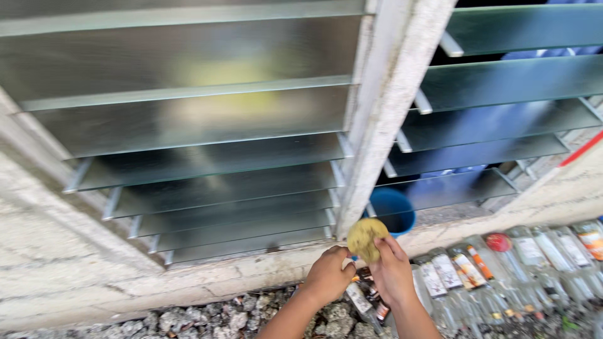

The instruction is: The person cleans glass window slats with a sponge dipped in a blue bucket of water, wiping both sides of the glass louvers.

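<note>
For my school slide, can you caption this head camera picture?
Two hands, left hand and right hand, hold a yellow sponge below glass window slats.

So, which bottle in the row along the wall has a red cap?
The clear bottle right of the hands, roughly mid-row: its round cap is red. The other bottles show no red cap; several carry orange-and-white labels instead.

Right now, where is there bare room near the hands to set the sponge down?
The concrete ledge under the left window slats is bare, left of the left hand. The gravel below it is open too. To the right it is crowded: bottles line the wall past the right hand, which holds the sponge, and a blue bucket sits behind.
</note>
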